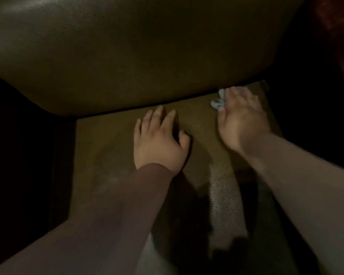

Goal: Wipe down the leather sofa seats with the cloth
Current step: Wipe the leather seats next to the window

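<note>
On a dim, pebbled brown leather sofa seat, the left hand is pressed flat, fingers spread. Far right, a crumpled pale cloth is pressed down beneath the right hand, near the smooth backrest.

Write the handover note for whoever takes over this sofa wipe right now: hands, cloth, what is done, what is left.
Left hand: flat on the seat cushion, fingers spread, holding nothing.
Right hand: pressing the cloth onto the seat's far right corner, beside the crease under the backrest; it is blurred.
Done: cannot tell how much is wiped; the light is dim.
Left: probably the middle, left and front of this seat. No other seats are in view.
</note>
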